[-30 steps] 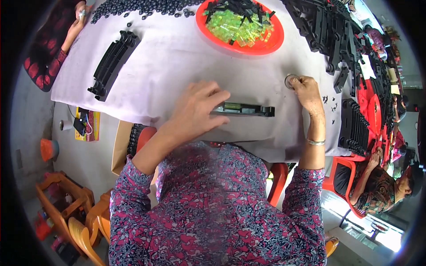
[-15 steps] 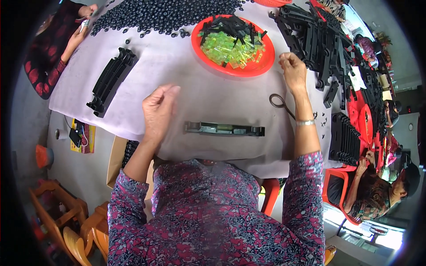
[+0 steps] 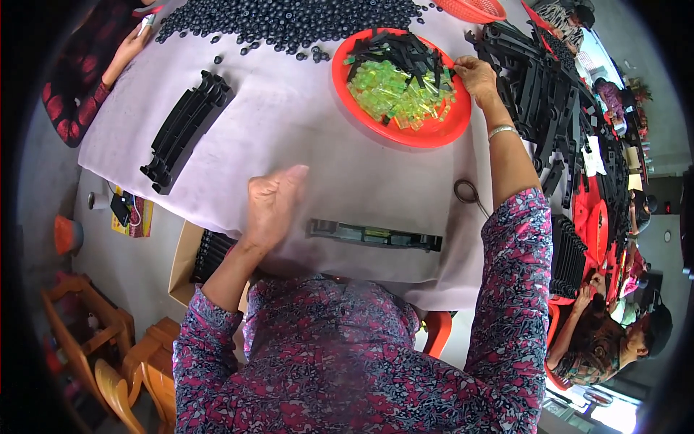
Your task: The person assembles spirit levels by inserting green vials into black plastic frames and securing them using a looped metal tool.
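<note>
My left hand hovers over the cloth with its fingers curled in and the thumb pointing right; anything inside it is hidden. To its right lies a long black plastic part with a greenish-yellow piece near its middle. At the far right, my right hand has its fingertips pinched together at the rim of a red plate. What they grip, if anything, cannot be made out. On the plate are clear yellow-green pieces and thin black strips. Dark-handled scissors lie near my right forearm.
Small round black parts are heaped at the back. Another black part lies at left. Black parts pile up at right, with a stack nearer. A red basket stands behind. Co-workers sit at far left and right.
My right hand has moved away from me, from the cloth beside the plate to its right rim. The left hand stays curled near the black part. The whole view has shifted slightly.
</note>
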Motion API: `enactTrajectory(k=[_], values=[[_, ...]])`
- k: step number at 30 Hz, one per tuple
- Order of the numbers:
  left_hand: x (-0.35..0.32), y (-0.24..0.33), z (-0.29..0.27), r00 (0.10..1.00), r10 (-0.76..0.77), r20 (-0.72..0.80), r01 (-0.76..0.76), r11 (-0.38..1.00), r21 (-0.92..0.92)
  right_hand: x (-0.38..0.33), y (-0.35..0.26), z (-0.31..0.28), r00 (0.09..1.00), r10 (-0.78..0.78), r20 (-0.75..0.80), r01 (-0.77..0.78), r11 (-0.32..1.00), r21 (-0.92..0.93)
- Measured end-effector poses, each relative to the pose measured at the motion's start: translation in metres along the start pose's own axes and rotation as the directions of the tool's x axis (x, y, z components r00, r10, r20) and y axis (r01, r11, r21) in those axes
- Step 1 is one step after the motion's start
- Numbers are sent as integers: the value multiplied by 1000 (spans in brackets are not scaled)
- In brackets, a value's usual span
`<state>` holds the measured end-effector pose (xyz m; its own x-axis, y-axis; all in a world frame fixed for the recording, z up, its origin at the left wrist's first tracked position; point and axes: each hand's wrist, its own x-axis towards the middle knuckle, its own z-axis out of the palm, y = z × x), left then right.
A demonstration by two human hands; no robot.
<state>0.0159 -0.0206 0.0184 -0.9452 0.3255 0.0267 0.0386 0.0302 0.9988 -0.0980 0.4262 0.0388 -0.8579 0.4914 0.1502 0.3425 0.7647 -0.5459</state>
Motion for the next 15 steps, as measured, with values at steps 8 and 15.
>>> enactTrajectory(k=[8, 15], values=[[3, 3, 5, 998, 51, 47, -51, 999, -4, -24, 17, -24, 991, 87, -101, -59, 966, 251], [3, 3, 6, 997, 71, 10, -70, 996, -51, -141, -34, -59, 987, 157, -36, -91, 730, 677]])
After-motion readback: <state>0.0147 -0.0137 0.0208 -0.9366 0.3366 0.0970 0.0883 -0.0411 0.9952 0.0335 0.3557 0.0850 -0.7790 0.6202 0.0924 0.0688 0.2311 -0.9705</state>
